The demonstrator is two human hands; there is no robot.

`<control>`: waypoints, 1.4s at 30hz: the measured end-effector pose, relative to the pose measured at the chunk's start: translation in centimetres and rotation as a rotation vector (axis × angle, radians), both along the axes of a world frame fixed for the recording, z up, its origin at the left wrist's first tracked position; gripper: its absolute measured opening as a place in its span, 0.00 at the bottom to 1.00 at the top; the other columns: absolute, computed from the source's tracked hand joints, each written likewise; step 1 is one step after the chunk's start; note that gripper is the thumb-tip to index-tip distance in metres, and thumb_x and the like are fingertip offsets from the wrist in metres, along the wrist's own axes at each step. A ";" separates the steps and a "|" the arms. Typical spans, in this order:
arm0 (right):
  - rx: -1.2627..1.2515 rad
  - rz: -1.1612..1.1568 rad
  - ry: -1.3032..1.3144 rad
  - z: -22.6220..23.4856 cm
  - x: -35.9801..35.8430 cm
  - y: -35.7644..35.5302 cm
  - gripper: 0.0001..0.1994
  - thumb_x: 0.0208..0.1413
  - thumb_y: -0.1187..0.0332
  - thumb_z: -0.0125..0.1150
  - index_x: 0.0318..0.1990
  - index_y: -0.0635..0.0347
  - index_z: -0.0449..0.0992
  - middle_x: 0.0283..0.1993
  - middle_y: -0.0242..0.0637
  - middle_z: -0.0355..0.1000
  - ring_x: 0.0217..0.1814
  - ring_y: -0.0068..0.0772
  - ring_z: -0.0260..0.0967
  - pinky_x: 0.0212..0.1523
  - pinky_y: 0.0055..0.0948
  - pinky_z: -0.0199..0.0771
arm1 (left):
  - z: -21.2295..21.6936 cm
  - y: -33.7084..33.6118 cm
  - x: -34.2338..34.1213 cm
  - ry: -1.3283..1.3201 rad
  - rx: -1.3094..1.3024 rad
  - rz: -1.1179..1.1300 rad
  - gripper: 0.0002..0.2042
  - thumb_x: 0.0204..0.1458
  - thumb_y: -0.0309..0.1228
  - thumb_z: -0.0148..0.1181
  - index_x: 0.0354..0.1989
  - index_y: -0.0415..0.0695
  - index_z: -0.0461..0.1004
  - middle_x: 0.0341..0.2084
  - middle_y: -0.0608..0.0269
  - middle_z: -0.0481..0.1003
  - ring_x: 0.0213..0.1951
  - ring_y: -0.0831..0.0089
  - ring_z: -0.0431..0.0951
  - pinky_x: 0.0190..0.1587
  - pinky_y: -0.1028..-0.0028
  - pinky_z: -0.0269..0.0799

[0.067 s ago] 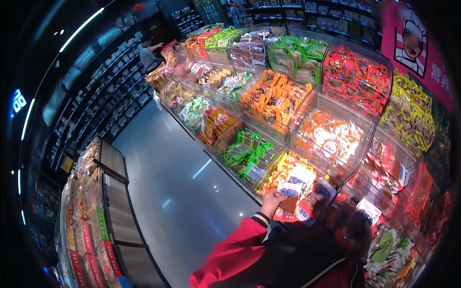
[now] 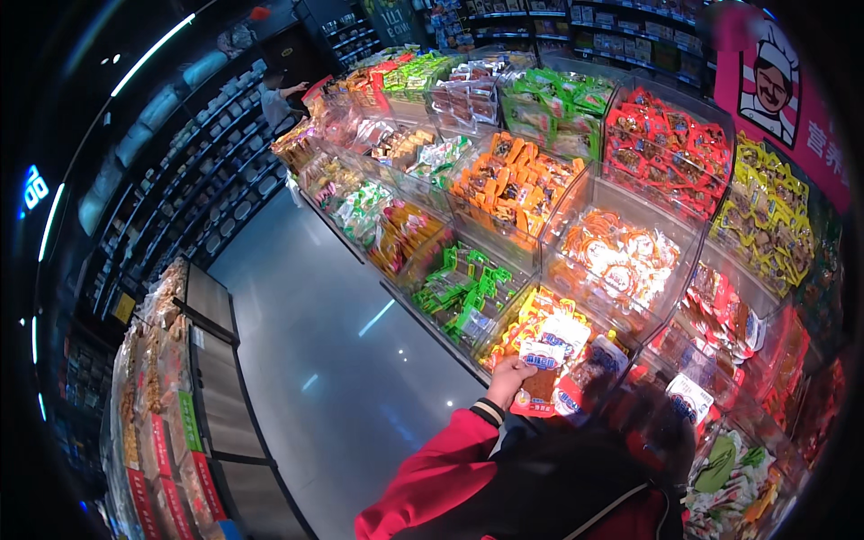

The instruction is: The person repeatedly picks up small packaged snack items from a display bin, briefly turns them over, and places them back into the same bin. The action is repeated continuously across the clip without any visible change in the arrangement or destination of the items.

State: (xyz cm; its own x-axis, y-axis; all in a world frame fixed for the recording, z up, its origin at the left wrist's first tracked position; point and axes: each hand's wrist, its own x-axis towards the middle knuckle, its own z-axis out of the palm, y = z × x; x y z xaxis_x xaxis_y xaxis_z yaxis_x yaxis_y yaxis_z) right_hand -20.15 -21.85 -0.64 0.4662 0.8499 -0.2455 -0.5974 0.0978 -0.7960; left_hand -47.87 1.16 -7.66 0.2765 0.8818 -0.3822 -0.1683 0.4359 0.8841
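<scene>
Seemingly, a flat snack packet [image 2: 540, 382] is pinched upright in the left hand [image 2: 509, 378], lifted just above the front bin [image 2: 504, 346] so its face can be read. No right hand is seen; clear bins are tilted toward the aisle for reach.

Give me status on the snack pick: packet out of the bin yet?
Done: the left hand has closed on a snack packet with a blue label. In hand: the packet sits over the front clear bin, touching the pile or just above it. Left: drawing it clear. Right hand is out of view.
</scene>
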 end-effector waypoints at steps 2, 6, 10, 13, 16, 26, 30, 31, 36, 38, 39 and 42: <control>0.091 0.070 -0.007 1.2 -0.5 -0.3 0.21 0.56 0.58 0.46 0.50 0.66 0.65 0.32 0.33 0.69 0.29 0.21 0.66 0.29 0.21 0.68 | -1.6 0.7 0.0 -0.055 -0.035 0.011 0.04 0.45 0.24 0.60 0.24 0.43 0.70 0.17 0.75 0.65 0.20 0.85 0.64 0.24 0.82 0.61; 0.093 -0.027 0.043 3.4 -1.5 0.9 0.21 0.54 0.57 0.48 0.47 0.66 0.67 0.32 0.32 0.70 0.28 0.22 0.67 0.29 0.22 0.69 | 1.9 1.0 0.0 -0.072 -0.023 -0.009 0.03 0.49 0.26 0.56 0.31 0.41 0.73 0.23 0.69 0.73 0.24 0.81 0.70 0.29 0.80 0.67; 0.011 0.056 -0.078 6.2 0.2 3.7 0.19 0.54 0.61 0.47 0.49 0.66 0.66 0.36 0.37 0.72 0.34 0.28 0.72 0.36 0.26 0.73 | 2.4 2.2 -2.2 -0.106 0.012 0.113 0.05 0.49 0.25 0.56 0.34 0.41 0.73 0.27 0.68 0.74 0.27 0.80 0.72 0.30 0.79 0.67; 0.037 0.009 -0.024 5.4 0.7 3.6 0.17 0.55 0.63 0.47 0.48 0.67 0.66 0.38 0.41 0.72 0.35 0.33 0.72 0.37 0.28 0.74 | 4.3 2.8 -1.7 -0.223 -0.031 0.056 0.09 0.54 0.27 0.50 0.41 0.37 0.69 0.36 0.57 0.74 0.37 0.68 0.76 0.40 0.69 0.73; 0.107 0.003 0.097 6.3 -0.1 4.5 0.15 0.56 0.66 0.46 0.47 0.68 0.66 0.39 0.44 0.72 0.37 0.37 0.73 0.39 0.33 0.75 | 8.4 1.7 1.3 -0.365 -0.061 -0.083 0.11 0.55 0.29 0.50 0.44 0.36 0.68 0.39 0.54 0.73 0.39 0.67 0.75 0.41 0.68 0.73; 0.042 -0.038 0.219 3.9 0.5 5.0 0.11 0.57 0.70 0.47 0.47 0.62 0.65 0.38 0.40 0.71 0.38 0.36 0.73 0.39 0.38 0.78 | 13.2 -1.6 12.4 -0.460 0.044 -0.414 0.13 0.53 0.22 0.48 0.47 0.33 0.67 0.42 0.56 0.73 0.46 0.72 0.71 0.51 0.73 0.65; 0.049 -0.050 0.159 3.1 0.8 4.5 0.10 0.58 0.69 0.48 0.45 0.62 0.67 0.36 0.35 0.71 0.35 0.29 0.72 0.37 0.32 0.77 | 13.4 -2.4 14.3 -0.478 0.023 -0.507 0.11 0.52 0.22 0.49 0.44 0.35 0.70 0.39 0.59 0.74 0.43 0.74 0.73 0.48 0.74 0.66; 0.055 -0.058 0.141 3.1 0.8 4.6 0.10 0.58 0.69 0.48 0.45 0.61 0.67 0.35 0.34 0.71 0.34 0.27 0.71 0.36 0.31 0.77 | 12.8 -2.2 14.8 -0.459 0.040 -0.537 0.10 0.52 0.22 0.49 0.42 0.35 0.71 0.37 0.59 0.75 0.41 0.74 0.73 0.48 0.75 0.66; 0.056 0.004 -0.038 2.3 1.0 4.4 0.10 0.55 0.71 0.51 0.43 0.62 0.67 0.35 0.31 0.69 0.35 0.22 0.68 0.37 0.24 0.70 | 9.8 -6.0 17.1 -0.362 0.123 -0.495 0.08 0.51 0.18 0.50 0.40 0.38 0.71 0.35 0.63 0.74 0.39 0.76 0.72 0.48 0.76 0.66; -0.009 -0.059 -0.354 2.0 0.2 4.8 0.10 0.53 0.71 0.53 0.43 0.63 0.67 0.36 0.31 0.69 0.36 0.20 0.66 0.40 0.24 0.68 | 10.2 -7.5 17.5 -0.382 0.180 -0.482 0.16 0.49 0.15 0.51 0.48 0.38 0.63 0.44 0.59 0.68 0.46 0.74 0.69 0.50 0.75 0.64; -0.060 -0.026 -0.426 1.3 0.5 4.5 0.17 0.49 0.73 0.54 0.48 0.64 0.64 0.39 0.32 0.69 0.40 0.21 0.66 0.44 0.23 0.67 | 10.1 -7.4 17.7 -0.387 0.171 -0.496 0.19 0.48 0.15 0.51 0.50 0.38 0.61 0.45 0.59 0.68 0.46 0.73 0.69 0.51 0.75 0.64; 0.007 -0.048 -0.205 1.5 1.4 4.5 0.18 0.48 0.72 0.55 0.48 0.65 0.64 0.40 0.33 0.69 0.43 0.23 0.65 0.48 0.25 0.65 | 10.4 -6.1 18.2 -0.334 0.184 -0.475 0.24 0.46 0.13 0.50 0.54 0.39 0.57 0.47 0.57 0.66 0.49 0.70 0.67 0.52 0.74 0.63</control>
State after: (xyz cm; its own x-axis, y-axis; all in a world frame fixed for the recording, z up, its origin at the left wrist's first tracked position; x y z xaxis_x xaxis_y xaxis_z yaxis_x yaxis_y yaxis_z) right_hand -18.76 -17.31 0.85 0.5461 0.8267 -0.1354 -0.4171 0.1282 -0.8998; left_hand -29.69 -4.99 2.76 0.7344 0.6760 -0.0604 -0.2737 0.3765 0.8851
